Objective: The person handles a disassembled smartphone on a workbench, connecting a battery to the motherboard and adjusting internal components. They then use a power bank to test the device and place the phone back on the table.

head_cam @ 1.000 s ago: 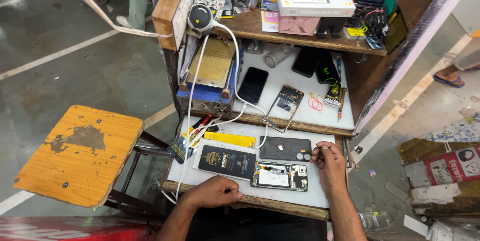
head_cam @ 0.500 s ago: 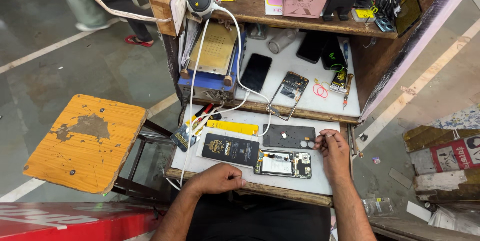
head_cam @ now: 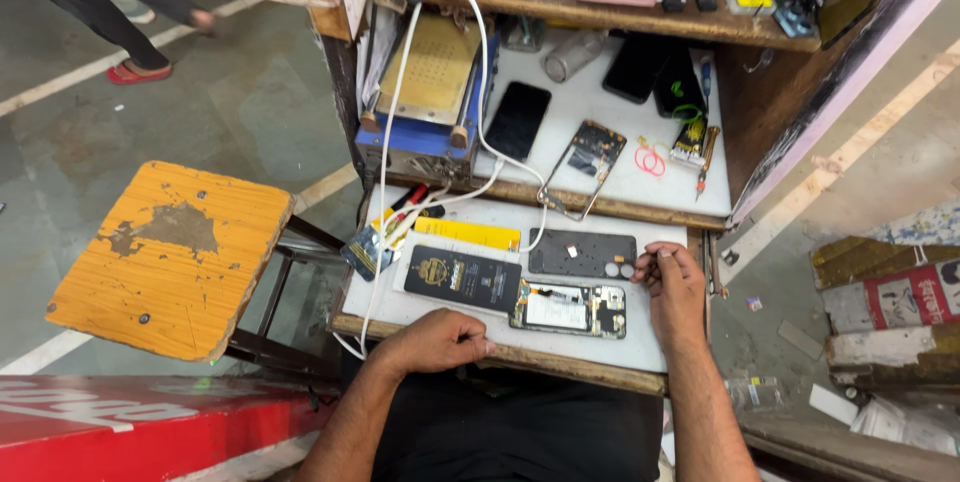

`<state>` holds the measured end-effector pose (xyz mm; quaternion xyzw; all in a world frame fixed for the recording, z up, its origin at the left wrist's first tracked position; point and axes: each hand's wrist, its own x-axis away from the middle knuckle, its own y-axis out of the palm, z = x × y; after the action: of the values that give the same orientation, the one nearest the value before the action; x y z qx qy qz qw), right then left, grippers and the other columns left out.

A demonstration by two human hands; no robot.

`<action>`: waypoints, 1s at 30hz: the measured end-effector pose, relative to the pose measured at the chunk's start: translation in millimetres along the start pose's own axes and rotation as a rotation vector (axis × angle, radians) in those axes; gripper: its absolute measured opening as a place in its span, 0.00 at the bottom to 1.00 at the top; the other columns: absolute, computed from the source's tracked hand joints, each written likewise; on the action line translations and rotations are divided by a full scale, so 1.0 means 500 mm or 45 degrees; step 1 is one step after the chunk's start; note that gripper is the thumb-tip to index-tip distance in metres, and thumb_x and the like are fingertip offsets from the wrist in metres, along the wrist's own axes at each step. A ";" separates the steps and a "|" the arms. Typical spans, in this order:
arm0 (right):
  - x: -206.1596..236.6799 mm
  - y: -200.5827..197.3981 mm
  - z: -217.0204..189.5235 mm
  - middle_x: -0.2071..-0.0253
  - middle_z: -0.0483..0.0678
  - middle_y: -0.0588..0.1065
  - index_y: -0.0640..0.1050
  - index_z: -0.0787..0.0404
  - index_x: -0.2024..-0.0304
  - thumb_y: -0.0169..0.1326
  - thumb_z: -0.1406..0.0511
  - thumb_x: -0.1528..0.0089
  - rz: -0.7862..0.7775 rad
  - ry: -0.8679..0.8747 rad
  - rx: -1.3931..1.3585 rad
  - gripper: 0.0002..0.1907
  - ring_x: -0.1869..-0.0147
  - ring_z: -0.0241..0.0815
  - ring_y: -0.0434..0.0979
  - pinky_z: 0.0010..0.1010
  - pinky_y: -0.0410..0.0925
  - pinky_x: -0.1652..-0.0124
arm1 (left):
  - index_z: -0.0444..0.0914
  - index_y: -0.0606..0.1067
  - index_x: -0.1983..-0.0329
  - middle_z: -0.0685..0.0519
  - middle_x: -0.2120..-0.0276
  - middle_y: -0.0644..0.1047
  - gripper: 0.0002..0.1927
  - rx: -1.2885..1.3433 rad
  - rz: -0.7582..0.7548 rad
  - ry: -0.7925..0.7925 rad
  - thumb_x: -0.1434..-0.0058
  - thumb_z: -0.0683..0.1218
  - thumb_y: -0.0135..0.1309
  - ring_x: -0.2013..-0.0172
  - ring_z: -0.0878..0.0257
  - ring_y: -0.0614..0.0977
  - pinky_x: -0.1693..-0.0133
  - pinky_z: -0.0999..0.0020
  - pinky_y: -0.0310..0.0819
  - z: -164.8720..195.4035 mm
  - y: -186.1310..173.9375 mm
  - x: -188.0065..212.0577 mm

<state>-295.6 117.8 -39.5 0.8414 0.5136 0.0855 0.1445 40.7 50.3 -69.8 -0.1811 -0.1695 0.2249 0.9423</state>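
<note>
A: What lies between the hands?
B: An opened phone (head_cam: 570, 309), a flat rectangle with its bare circuit board and pale battery exposed, on the white counter (head_cam: 650, 347). It sits just right of the left hand (head_cam: 437, 339) and just left of the right hand (head_cam: 672, 282).

A: How are the hands set?
B: The left hand rests loosely curled on the counter's wooden front edge, holding nothing. The right hand's fingertips are pinched together at the corner of a dark grey back panel (head_cam: 582, 254); whether they grip anything cannot be told.

A: And beyond the left hand?
B: A glossy black box (head_cam: 462, 278) and a yellow strip (head_cam: 468, 234).
</note>
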 end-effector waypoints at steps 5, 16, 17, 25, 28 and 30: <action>0.005 0.000 -0.001 0.64 0.48 0.75 0.75 0.65 0.52 0.45 0.64 0.25 -0.003 -0.010 0.004 0.11 0.62 0.38 0.74 0.30 0.71 0.58 | 0.38 0.72 0.78 0.53 0.84 0.71 0.23 -0.004 0.082 0.029 0.35 0.57 0.57 0.80 0.64 0.71 0.75 0.63 0.67 0.001 0.012 0.013; 0.008 -0.008 0.003 0.64 0.49 0.75 0.75 0.65 0.52 0.45 0.65 0.25 -0.024 -0.037 0.023 0.10 0.62 0.38 0.74 0.29 0.72 0.58 | 0.38 0.76 0.75 0.49 0.82 0.76 0.18 -0.121 0.276 0.016 0.37 0.55 0.58 0.81 0.53 0.78 0.74 0.59 0.70 0.026 0.033 0.030; 0.007 -0.010 0.004 0.64 0.49 0.75 0.75 0.65 0.52 0.45 0.65 0.25 -0.024 -0.038 0.031 0.10 0.62 0.38 0.74 0.29 0.72 0.58 | 0.38 0.76 0.75 0.49 0.82 0.76 0.18 -0.105 0.283 0.015 0.37 0.55 0.58 0.81 0.54 0.78 0.74 0.59 0.70 0.027 0.034 0.030; 0.008 -0.033 0.010 0.64 0.49 0.75 0.75 0.65 0.52 0.45 0.66 0.24 -0.029 -0.033 0.135 0.10 0.62 0.38 0.74 0.29 0.72 0.58 | 0.37 0.74 0.76 0.51 0.81 0.76 0.18 -0.095 0.441 0.027 0.37 0.54 0.59 0.78 0.55 0.79 0.74 0.59 0.71 0.036 0.057 0.034; 0.011 -0.036 0.012 0.63 0.49 0.75 0.75 0.65 0.52 0.44 0.65 0.24 -0.042 -0.041 0.146 0.10 0.62 0.38 0.74 0.28 0.71 0.58 | 0.37 0.74 0.75 0.51 0.79 0.77 0.19 -0.143 0.478 0.074 0.36 0.54 0.58 0.77 0.54 0.79 0.72 0.58 0.71 0.035 0.060 0.037; 0.012 -0.037 0.014 0.63 0.49 0.75 0.75 0.65 0.52 0.44 0.65 0.24 -0.033 -0.032 0.146 0.10 0.62 0.38 0.74 0.28 0.71 0.58 | 0.38 0.74 0.75 0.51 0.79 0.77 0.18 -0.131 0.474 0.067 0.36 0.54 0.58 0.77 0.55 0.80 0.73 0.59 0.72 0.035 0.061 0.037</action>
<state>-306.3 130.2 -52.2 0.8425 0.5268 0.0437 0.1037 38.2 89.1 -62.9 -0.2632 -0.1195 0.3816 0.8780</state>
